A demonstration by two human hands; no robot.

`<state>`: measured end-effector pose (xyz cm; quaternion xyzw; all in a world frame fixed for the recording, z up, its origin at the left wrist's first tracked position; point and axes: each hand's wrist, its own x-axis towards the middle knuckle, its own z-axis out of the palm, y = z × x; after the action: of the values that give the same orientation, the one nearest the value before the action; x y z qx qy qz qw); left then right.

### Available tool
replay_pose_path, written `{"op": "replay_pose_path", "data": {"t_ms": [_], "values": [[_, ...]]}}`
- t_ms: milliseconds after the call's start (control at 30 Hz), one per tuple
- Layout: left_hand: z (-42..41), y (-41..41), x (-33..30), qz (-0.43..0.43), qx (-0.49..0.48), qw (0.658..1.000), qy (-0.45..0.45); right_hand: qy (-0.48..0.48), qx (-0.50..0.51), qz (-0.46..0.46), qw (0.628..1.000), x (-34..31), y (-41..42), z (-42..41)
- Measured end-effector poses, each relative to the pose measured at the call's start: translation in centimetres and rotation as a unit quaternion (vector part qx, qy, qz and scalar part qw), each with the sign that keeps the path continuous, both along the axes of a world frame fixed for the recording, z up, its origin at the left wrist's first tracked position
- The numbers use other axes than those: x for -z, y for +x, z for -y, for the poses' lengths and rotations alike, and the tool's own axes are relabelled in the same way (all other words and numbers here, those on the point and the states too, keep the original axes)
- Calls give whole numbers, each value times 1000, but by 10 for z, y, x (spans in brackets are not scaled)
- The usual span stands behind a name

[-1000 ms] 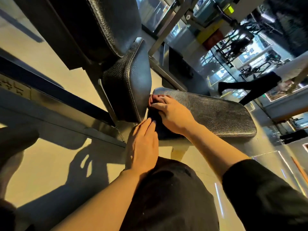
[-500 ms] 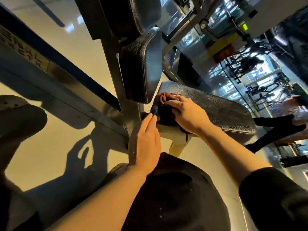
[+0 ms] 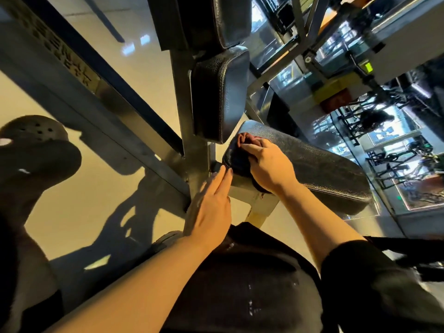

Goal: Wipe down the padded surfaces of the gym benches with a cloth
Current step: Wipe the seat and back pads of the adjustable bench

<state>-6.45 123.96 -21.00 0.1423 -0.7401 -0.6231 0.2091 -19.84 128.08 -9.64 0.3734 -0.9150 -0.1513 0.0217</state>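
The seat pad [image 3: 312,164] is black, leather-like upholstery with a pebbled grain and a dull sheen. The upright pad [image 3: 221,97] has the same grained cover, with stitched edges catching light. The frame post [image 3: 185,104] is painted metal, smooth and matt. The cloth [image 3: 242,143] looks soft and crumpled. The floor [image 3: 72,200] is smooth and glossy.

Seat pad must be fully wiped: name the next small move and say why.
Probably slide the right hand with the cloth along the seat pad toward its far end. The cloth sits bunched at the near end by the upright pad, with most of the pad beyond it. The left hand rests flat, holding nothing.
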Motion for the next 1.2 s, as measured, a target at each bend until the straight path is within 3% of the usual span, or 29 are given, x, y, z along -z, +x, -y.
{"op": "replay_pose_path", "data": {"t_ms": [100, 233, 367, 467, 567, 700, 900, 1000, 1100, 1200], "values": [[6, 2, 3, 47, 1, 998, -43, 7, -52, 38, 998, 13, 17, 12], [7, 1, -5, 13, -9, 999, 40, -21, -94, 18, 995, 1, 33, -15], [1, 1, -10, -20, 36, 996, 74, -56, -18, -35, 998, -9, 28, -34], [1, 0, -8, -12, 25, 997, 73, -54, -41, -5, 998, 5, 33, -10], [5, -2, -6, 19, -9, 998, 51, -30, -68, 39, 997, 16, 42, -3], [9, -11, -8, -48, 5, 999, -3, -51, -15, -12, 999, -3, 37, -35], [20, -26, -1, -80, -2, 985, -153, -56, 36, -42, 997, -27, 35, -56], [28, -32, -17, -110, -1, 986, -122, -176, 75, -6, 982, -34, 35, -50], [37, -37, -41, -146, 43, 987, -53, -375, 76, 61, 922, -34, 42, -38], [38, -43, -53, -158, 90, 982, -59, -472, 90, 95, 872, -30, 47, -26]]}}
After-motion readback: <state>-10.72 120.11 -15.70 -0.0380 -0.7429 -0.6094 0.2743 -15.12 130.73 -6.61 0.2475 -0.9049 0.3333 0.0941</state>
